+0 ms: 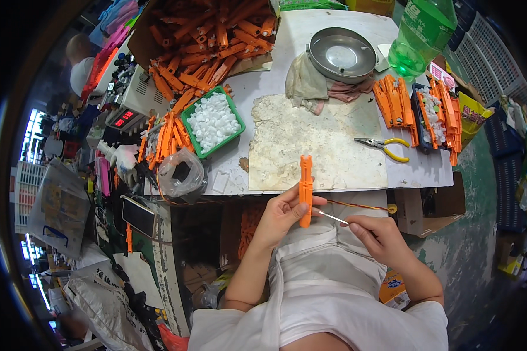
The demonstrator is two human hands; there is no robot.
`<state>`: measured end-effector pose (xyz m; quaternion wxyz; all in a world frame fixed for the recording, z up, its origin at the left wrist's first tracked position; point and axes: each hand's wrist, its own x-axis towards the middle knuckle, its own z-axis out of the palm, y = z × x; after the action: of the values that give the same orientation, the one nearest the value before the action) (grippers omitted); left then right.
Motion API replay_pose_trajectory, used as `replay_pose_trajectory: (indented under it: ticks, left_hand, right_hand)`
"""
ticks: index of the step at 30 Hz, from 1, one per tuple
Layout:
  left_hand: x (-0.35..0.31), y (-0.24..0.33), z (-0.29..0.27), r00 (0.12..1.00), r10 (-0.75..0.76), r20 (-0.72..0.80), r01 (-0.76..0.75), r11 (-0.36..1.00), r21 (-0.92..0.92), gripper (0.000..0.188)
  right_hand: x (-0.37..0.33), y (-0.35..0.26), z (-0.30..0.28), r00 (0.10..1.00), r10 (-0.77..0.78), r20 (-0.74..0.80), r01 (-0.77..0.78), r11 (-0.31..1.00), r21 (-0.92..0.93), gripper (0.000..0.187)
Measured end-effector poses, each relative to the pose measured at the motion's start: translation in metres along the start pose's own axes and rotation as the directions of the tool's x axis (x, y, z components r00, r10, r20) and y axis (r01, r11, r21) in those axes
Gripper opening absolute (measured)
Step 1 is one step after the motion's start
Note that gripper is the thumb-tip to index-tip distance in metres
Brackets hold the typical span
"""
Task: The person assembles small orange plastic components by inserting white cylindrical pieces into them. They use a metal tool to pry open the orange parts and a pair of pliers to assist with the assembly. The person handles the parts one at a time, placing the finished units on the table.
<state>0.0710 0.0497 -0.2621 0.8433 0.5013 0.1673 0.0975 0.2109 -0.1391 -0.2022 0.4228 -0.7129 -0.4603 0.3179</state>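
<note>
The left hand (278,213) clamps its fingers on an upright orange plastic piece (305,190) near the table's (334,35) front edge, steadying it. The right hand (380,237) pinches a thin white rod (332,217), aimed leftward at the piece's lower part; yellow-handled pliers (386,147) lie beyond, within reach.

On desk (310,35), rel. to worn mat (316,143): basket of caps (212,121) left, pliers (384,146) right, metal bowl (341,54) behind, bottle (423,32) behind-right.

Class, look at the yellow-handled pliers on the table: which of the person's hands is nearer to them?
Right. The right hand sits just below the pliers; the left hand, gripping the orange part, lies farther left.
</note>
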Motion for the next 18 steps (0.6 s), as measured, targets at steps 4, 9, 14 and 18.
replay_pose_trajectory:
  ticks: [4, 9, 14, 18]
  left_hand:
    - [-0.002, 0.003, 0.002, 0.999, -0.035, 0.04, 0.038, 0.996, -0.081, 0.064]
    - [-0.002, 0.001, 0.003, 0.999, -0.044, 0.013, 0.044, 0.998, -0.046, 0.064]
    - [-0.005, 0.001, 0.006, 0.995, -0.096, 0.034, 0.094, 0.994, 0.062, 0.059]
    - [-0.004, -0.008, 0.006, 0.994, -0.112, 0.001, 0.111, 0.988, 0.107, 0.056]
  right_hand:
    - [0.002, 0.0, 0.001, 0.991, 0.093, 0.092, -0.098, 0.994, 0.048, 0.018]
    - [0.006, 0.003, 0.001, 0.991, 0.088, 0.101, -0.094, 0.994, 0.056, 0.019]
    - [0.008, 0.023, -0.002, 0.951, 0.205, 0.231, -0.268, 0.919, 0.289, 0.019]
    - [-0.006, 0.03, 0.016, 0.991, -0.134, -0.012, 0.13, 0.975, -0.18, 0.018]
